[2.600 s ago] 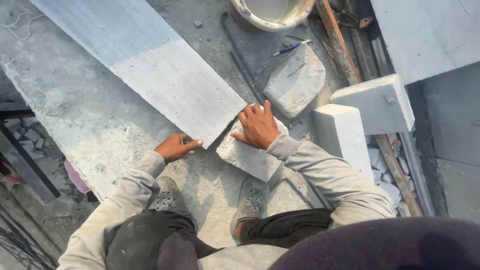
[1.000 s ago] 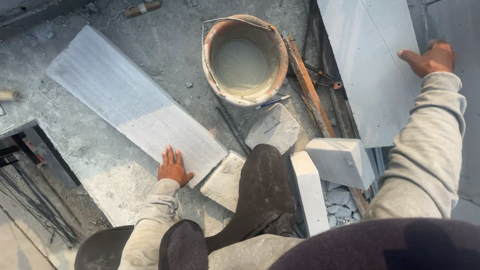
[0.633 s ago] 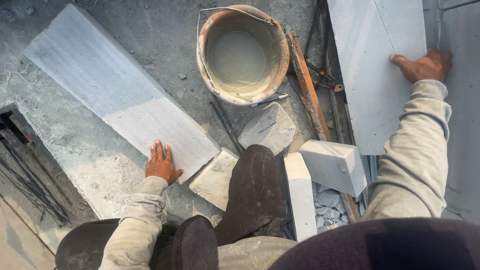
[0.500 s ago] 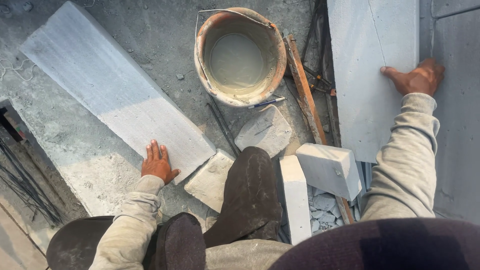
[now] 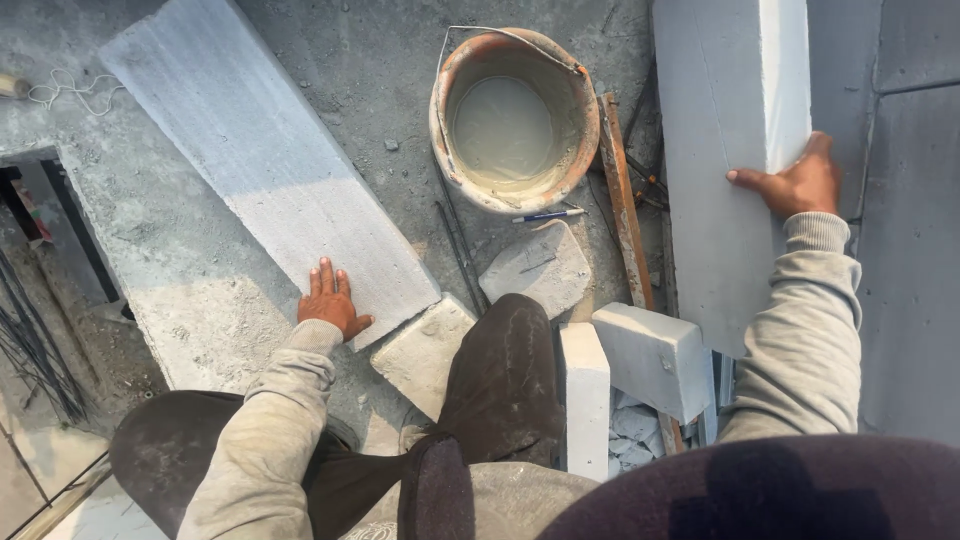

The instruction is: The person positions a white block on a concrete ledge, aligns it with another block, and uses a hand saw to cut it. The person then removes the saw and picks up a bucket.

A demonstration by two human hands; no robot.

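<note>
Two hands on two grey blocks.
Left hand lies flat, fingers spread, on the long slab; right hand clasps the upright block at its edge.

Two hands are showing: the left hand and the right hand. Two long grey slabs are lying in view, one at left, one at right. One orange bucket is standing between them. Four smaller block pieces are lying below it. One blue pen is lying beside the bucket.
</note>
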